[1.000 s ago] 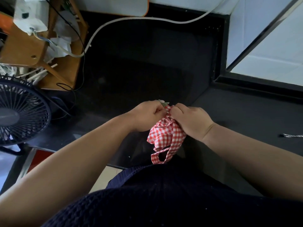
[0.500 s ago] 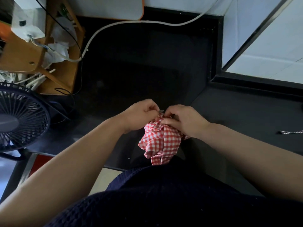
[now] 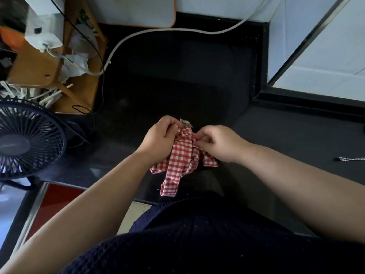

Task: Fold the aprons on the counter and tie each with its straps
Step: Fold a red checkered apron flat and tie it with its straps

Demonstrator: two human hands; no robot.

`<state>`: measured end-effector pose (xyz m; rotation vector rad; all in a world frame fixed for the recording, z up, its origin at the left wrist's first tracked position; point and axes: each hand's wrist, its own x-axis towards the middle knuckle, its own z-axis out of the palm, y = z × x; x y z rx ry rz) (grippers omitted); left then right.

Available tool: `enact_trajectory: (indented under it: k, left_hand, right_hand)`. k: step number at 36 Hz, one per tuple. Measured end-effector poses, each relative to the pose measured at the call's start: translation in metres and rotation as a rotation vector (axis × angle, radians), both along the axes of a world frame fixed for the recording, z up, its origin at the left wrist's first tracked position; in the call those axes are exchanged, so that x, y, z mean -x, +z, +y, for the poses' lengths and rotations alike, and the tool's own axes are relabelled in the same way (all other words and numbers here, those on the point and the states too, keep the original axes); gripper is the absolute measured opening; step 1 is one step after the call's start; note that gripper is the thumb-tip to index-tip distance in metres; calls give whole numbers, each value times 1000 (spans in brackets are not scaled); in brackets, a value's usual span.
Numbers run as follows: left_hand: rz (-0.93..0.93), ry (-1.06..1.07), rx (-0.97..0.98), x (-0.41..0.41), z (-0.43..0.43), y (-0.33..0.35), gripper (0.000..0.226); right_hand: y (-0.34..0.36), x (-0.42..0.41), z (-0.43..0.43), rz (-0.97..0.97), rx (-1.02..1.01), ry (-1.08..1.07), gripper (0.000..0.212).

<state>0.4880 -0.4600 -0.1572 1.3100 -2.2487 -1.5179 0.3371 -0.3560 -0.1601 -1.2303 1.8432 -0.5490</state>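
While tightening, keep left hand [image 3: 160, 139] clamped on bunched red-and-white checked cloth apron [image 3: 182, 155]; pull evenly with right hand [image 3: 221, 144], pinched on same cloth. Located over glossy black tabletop [image 3: 177, 86], near front edge. Tuck dangling loose checked strap end [image 3: 169, 184] before cinching.

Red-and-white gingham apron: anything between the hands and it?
Nothing visible. The left hand and right hand both grip the bunched red-and-white gingham apron directly, over the black counter.
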Motion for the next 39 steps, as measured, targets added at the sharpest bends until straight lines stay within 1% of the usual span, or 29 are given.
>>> enact_trajectory:
  k: [4, 6, 9, 12, 14, 15, 16, 18, 20, 21, 23, 25, 26, 28, 30, 31, 33, 35, 37, 39]
  left_hand:
    - [22, 15, -9, -6, 2, -4, 21]
    - [20, 11, -10, -10, 3, -7, 24]
    - [-5, 33, -19, -14, 3, -9, 20]
    - [-33, 50, -59, -15, 3, -10, 14]
    - [-63, 42, -102, -13, 3, -7, 10]
    - [-86, 33, -120, -12, 4, -5, 14]
    - [-114, 18, -145, -11, 5, -4, 25]
    - [-158, -2, -242, -9, 8, -2, 57]
    - [-176, -6, -353, -7, 12, -2, 83]
    - [-183, 11, -388, -7, 14, -2, 91]
    - [-173, 93, -387, -5, 18, -5, 95]
    - [-60, 236, -449, -2, 21, -3, 101]
    - [25, 307, -511, 1, 23, -1, 103]
    - [190, 407, -598, 6, 24, 4, 91]
    - [267, 450, -606, 13, 27, 12, 73]
    - [284, 465, -593, 17, 29, 17, 69]
    - [285, 486, -540, 23, 34, 25, 73]
    - [259, 514, -464, 29, 38, 29, 77]
    - [250, 540, -417, 34, 44, 33, 75]
    - [272, 555, -420, 38, 48, 36, 83]
  right_hand:
    - [0, 1, 1, 36, 79, -48, 4]
    - [0, 3, 1, 56, 98, -50, 7]
    - [-1, 2, -1, 73, 106, -17, 10]
    - [-3, 1, 1, 58, 111, -49, 8]
    - [-3, 2, 2, 12, 94, -91, 4]
    - [-2, 2, 2, -35, 74, -120, 2]
    - [-1, 2, 3, -94, 50, -153, 2]
    - [-1, 2, 3, -213, 9, -212, 8]
    - [0, 0, 4, -331, -19, -278, 15]
    - [0, 0, 4, -406, -35, -323, 18]
    - [4, -1, 7, -560, -72, -409, 21]
    - [10, 0, 14, -659, -96, -449, 33]
    - [12, 2, 17, -661, -90, -428, 42]
    - [15, 6, 23, -576, -87, -341, 67]
    - [23, 11, 28, -498, -74, -294, 85]
    - [27, 15, 30, -461, -61, -286, 90]
    - [35, 21, 35, -393, -34, -247, 92]
    - [40, 26, 39, -342, -35, -211, 81]
    - [41, 31, 46, -297, -38, -186, 70]
    - [42, 31, 51, -279, -19, -176, 71]
